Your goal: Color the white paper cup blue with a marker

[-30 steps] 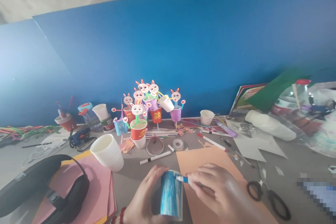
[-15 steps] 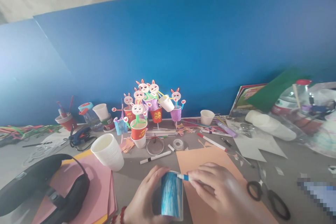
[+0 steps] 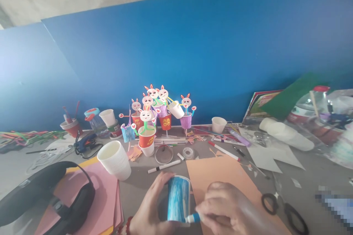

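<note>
Left hand point(image 3: 150, 209) wrapped around one blue-scribbled cup point(image 3: 178, 199); right hand point(image 3: 234, 211) just beside it pinching one blue marker point(image 3: 193, 218), tip touching the cup's lower side. One scissors point(image 3: 284, 211) right of that hand.

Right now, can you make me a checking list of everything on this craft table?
Surface: grey table, mostly covered.
Job's things: blue-coloured paper cup; blue marker tip at its lower side.
Clutter: white cup stack, bunny cup figures, orange paper, pink paper, scissors, tape roll, black headphones.
Hands: left hand grips the cup; right hand grips the marker.
Cables: glue gun cord.
Surroundings: blue wall.
</note>
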`<state>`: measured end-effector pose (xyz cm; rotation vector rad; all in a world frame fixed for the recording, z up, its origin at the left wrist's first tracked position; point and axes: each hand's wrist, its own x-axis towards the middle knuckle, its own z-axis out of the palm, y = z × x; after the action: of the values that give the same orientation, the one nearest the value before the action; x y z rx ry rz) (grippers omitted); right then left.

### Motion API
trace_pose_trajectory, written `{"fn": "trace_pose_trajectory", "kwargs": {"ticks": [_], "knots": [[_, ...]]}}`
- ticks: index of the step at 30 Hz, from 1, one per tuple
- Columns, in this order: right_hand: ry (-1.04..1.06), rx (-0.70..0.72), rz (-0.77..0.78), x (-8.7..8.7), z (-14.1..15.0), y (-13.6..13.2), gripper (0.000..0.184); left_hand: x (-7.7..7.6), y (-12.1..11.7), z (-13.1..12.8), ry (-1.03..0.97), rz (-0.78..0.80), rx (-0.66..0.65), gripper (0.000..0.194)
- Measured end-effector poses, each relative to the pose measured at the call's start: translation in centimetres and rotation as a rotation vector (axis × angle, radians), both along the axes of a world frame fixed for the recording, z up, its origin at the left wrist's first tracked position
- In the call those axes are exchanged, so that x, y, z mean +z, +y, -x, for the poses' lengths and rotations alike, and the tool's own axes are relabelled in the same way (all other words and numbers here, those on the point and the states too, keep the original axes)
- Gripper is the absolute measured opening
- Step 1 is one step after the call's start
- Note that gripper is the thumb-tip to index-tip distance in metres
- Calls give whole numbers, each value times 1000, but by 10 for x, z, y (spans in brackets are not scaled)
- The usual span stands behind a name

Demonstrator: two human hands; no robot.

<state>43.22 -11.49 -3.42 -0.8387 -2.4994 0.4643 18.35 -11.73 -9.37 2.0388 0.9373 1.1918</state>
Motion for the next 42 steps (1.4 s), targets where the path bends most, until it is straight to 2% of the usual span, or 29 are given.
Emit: {"fn": "trace_pose_trajectory", "kwargs": {"ticks": [6, 12, 17, 23, 27, 33, 35, 38, 42], "knots": [[43, -137, -20, -4, -3, 6, 28, -2, 1, 4, -24, 26, -23, 88], [2, -31, 16, 1, -1, 2, 28, 9, -2, -2, -60, 56, -51, 77], [54, -132, -10, -2, -3, 5, 28, 3, -1, 1, -59, 73, -29, 82], [35, -27, 51, -2, -3, 2, 24, 1, -2, 0, -67, 129, -49, 80], [90, -115, 5, -3, -2, 3, 24, 5, -1, 0, -66, 85, -35, 80], [73, -31, 84, -2, -1, 4, 24, 2, 0, 1, -58, 123, -50, 82], [81, -68, 64, -2, -1, 5, 24, 0, 0, 1, -77, 114, -47, 83], [92, -103, 46, -4, -2, 4, 25, 0, 0, 1, -137, 145, -119, 82], [121, -48, 199, -8, -4, 0, 20, -1, 1, 1, -195, 178, -126, 81]]}}
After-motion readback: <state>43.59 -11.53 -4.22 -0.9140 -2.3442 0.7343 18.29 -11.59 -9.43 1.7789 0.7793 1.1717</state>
